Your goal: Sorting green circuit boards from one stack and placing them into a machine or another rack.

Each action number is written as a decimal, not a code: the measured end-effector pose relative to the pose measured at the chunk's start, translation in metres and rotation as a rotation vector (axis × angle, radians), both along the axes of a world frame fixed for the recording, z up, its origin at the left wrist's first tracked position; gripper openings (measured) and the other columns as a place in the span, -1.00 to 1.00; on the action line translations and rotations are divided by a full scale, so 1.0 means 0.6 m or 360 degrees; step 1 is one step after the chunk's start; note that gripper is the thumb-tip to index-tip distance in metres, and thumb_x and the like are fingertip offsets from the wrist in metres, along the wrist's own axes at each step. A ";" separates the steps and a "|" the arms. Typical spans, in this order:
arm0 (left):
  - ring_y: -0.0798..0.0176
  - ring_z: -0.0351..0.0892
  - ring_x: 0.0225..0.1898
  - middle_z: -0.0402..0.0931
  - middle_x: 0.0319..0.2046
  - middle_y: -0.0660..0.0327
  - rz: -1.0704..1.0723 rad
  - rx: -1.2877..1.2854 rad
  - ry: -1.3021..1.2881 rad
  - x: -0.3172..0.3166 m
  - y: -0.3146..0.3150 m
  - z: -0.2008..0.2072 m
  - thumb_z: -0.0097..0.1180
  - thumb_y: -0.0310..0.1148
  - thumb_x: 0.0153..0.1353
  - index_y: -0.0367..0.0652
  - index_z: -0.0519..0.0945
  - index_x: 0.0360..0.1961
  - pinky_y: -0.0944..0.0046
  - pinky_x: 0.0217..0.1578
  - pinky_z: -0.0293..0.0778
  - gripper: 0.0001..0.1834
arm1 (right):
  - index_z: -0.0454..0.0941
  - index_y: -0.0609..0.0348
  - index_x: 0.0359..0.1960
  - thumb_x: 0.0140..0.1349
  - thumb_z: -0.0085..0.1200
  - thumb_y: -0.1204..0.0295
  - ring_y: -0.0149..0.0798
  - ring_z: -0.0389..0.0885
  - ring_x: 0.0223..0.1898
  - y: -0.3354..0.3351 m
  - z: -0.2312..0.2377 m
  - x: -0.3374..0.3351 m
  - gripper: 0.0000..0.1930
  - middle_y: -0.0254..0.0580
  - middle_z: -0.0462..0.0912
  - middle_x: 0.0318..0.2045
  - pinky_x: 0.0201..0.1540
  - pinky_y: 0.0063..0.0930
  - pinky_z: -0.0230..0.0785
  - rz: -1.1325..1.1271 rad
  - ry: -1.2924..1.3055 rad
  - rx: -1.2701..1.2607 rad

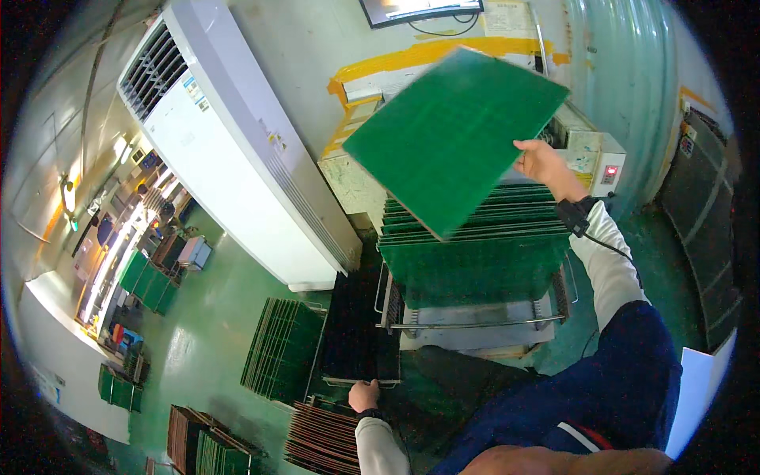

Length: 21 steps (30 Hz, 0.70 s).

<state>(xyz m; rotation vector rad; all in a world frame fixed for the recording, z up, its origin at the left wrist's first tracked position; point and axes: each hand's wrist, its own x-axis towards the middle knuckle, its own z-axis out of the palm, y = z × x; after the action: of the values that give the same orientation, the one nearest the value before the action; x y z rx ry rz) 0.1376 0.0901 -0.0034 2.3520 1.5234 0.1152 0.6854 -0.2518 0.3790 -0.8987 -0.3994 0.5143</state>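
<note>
My right hand [540,162] grips a large, flat green circuit-board panel [459,134] by its right edge, holding it tilted in the air. Below it, a metal rack [475,323] holds several similar green panels [479,269] standing on edge in a row. The raised panel hides part of the row's far left side. Down to the left, my left hand [365,394] is closed at the near end of a long black rack [360,324], on its wire rim. What its fingers wrap round is partly hidden. Dark bands circle both wrists, and a cable runs along my right forearm.
A tall white air conditioner [237,150] stands left of the racks. Beside the black rack are another rack of green panels [281,348] and a stack with copper-coloured edges [321,438]. A pale machine [606,162] with a red display sits behind. A dark mesh panel [697,222] leans at right.
</note>
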 end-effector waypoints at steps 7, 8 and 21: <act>-0.12 0.70 -0.22 0.70 -0.33 -0.02 -0.0019 -0.0135 0.0053 0.016 0.000 0.004 0.29 0.06 0.01 -0.14 0.75 -0.36 -0.05 -0.17 0.59 -0.55 | 0.45 0.14 -0.18 0.20 0.24 0.53 -0.11 0.54 -0.15 0.074 -0.136 0.119 -0.77 -0.20 0.53 -0.17 0.03 -0.22 0.50 -0.0033 0.0264 0.0363; -0.12 0.70 -0.22 0.70 -0.33 -0.02 -0.0023 -0.0132 0.0052 0.022 -0.007 0.009 0.29 0.06 0.01 -0.14 0.75 -0.36 -0.05 -0.17 0.59 -0.55 | 0.45 0.14 -0.18 0.21 0.24 0.52 -0.11 0.54 -0.16 0.078 -0.150 0.137 -0.78 -0.17 0.52 -0.15 0.04 -0.22 0.50 -0.0126 0.0301 0.0321; -0.16 0.68 -0.23 0.69 -0.33 -0.06 0.0004 -0.0013 0.0120 0.023 -0.006 0.003 0.29 0.06 -0.03 -0.17 0.74 -0.33 -0.09 -0.17 0.59 -0.52 | 0.58 0.27 -0.07 0.42 -0.01 0.03 -0.19 0.69 -0.11 0.191 -0.178 0.198 -0.53 -0.05 0.70 -0.12 -0.09 -0.33 0.56 0.0262 0.0156 -0.0499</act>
<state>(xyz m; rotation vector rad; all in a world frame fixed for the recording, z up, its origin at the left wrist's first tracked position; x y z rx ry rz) 0.1515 0.0864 -0.0014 2.3731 1.5584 0.0208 0.8043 -0.1370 0.2721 -1.1425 -0.3091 0.7843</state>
